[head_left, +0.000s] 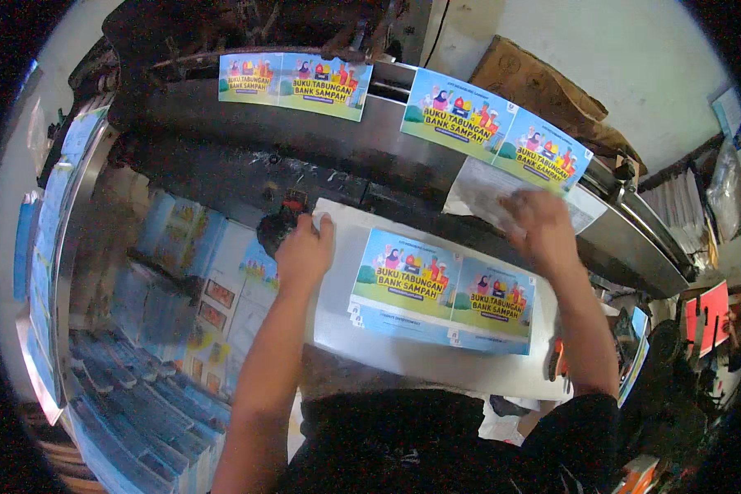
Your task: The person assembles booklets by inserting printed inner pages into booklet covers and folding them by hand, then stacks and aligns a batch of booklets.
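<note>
My left hand (305, 251) is at the far left corner of a white board (337, 317), fingers curled down beside a black rounded thing (276, 233). What those fingers grip is hidden. On the board lie printed cover sheets (403, 276), blue and green with cartoon figures, slightly fanned at their near edge. My right hand (543, 230), smeared by motion, is over a greyish sheet-like piece (482, 198) beyond the board. Whether its fingers hold that piece cannot be made out. Just behind, another printed cover sheet (457, 115) lies on the machine's metal ledge.
A further cover sheet (292, 86) rests at the back left of the dark metal machine (181, 103). Stacks of blue printed booklets (152, 412) fill the lower left. Brown cardboard (535, 78) leans on the back wall. Red sheets (706, 317) are at the far right.
</note>
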Action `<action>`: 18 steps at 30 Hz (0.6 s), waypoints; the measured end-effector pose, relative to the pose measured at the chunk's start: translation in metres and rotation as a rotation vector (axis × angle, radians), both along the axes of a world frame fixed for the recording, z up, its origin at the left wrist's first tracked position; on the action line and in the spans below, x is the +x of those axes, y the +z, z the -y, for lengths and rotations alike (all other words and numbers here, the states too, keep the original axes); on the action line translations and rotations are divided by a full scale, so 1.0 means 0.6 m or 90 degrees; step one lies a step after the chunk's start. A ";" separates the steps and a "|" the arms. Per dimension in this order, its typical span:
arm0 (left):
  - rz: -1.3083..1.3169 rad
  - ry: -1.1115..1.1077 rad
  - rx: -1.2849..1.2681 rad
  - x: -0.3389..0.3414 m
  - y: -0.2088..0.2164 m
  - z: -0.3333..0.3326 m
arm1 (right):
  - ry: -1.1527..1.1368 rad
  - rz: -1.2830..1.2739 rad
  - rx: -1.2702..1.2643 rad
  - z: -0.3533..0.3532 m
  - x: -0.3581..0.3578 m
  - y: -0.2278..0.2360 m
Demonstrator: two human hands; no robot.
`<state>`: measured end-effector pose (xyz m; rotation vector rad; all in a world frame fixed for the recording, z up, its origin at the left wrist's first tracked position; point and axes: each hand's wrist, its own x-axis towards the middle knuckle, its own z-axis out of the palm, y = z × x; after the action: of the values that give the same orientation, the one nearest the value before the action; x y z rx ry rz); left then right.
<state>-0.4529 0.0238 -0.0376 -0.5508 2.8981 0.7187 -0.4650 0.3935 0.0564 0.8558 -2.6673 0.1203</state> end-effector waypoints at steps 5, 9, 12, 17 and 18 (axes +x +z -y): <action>0.000 0.005 -0.017 -0.004 -0.014 -0.001 | 0.054 0.295 0.012 0.046 0.172 -0.042; -0.019 0.005 -0.002 -0.002 -0.010 -0.001 | 0.053 0.376 0.052 0.076 0.259 -0.017; -0.018 0.009 -0.018 -0.005 -0.021 0.006 | 0.032 0.374 0.037 0.087 0.283 -0.020; -0.003 0.002 -0.001 -0.006 -0.009 -0.001 | -0.005 0.347 0.018 0.093 0.272 -0.050; 0.006 0.000 0.005 -0.007 -0.005 -0.005 | -0.003 0.346 0.019 0.085 0.262 -0.045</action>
<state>-0.4571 0.0267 -0.0409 -0.5511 2.8852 0.7255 -0.3078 0.3423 0.0291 0.9315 -3.1765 0.3579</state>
